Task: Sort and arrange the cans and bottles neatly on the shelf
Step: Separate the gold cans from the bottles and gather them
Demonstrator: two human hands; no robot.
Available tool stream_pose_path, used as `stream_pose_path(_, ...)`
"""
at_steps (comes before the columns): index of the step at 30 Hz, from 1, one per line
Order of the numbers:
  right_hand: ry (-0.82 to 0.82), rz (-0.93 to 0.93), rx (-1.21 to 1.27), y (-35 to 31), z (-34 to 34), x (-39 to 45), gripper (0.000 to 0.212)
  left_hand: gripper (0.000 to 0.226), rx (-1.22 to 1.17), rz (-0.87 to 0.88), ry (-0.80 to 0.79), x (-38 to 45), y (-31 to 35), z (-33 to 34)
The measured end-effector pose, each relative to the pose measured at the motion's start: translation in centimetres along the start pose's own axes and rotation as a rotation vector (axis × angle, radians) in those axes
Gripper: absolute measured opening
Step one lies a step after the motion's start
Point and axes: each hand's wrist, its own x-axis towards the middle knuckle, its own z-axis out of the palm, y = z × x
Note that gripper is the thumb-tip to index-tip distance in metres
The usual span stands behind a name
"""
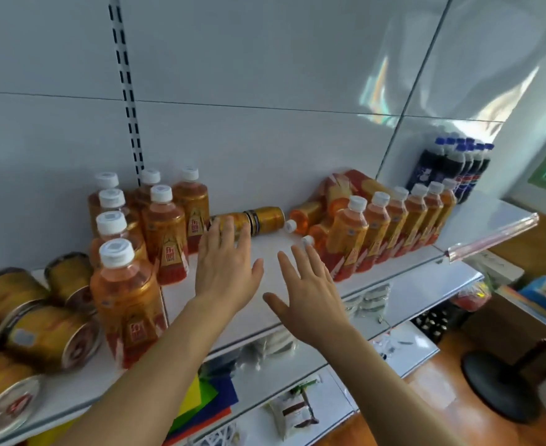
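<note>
- Two gold cans (247,222) lie end to end at the shelf (265,294) back, between bottle groups.
- Your left hand (225,268) and right hand (310,297): fingers spread, holding nothing.
- Grip each can around its middle, then stand it upright.

"A small shop?"
"Yes. White metal shelving (394,262), identical tea bottles (394,226) rowed at two o'clock, gold cans (49,336) stacked at nine, cola bottles (452,169) beyond."
</note>
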Motion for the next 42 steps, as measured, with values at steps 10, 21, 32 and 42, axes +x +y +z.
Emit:
stream_pose_path(10, 0.018, 0.034, 0.094, 2.4, 2.8, 7.0, 0.084, 0.078, 0.184, -0.017, -0.097, 7.7, -2.1, 6.1)
stream_pose_path(21, 0.040, 0.014, 0.242, 4.8, 4.2, 12.0, 0.082, 0.067, 0.350, -0.158, -0.117, 10.6, -0.6, 7.3)
stream_pose_path(32, 0.095, -0.063, 0.236, 3.5, 5.7, 17.2, 0.086, 0.071, -0.078, -0.354, 0.270, 5.7, 0.4, 5.9)
stream_pose_path(42, 0.193, -0.155, 0.170, 3.6, 7.0, 20.3, 0.067, 0.089, -0.366, -0.639, 0.273, 2.7, -0.2, 6.3)
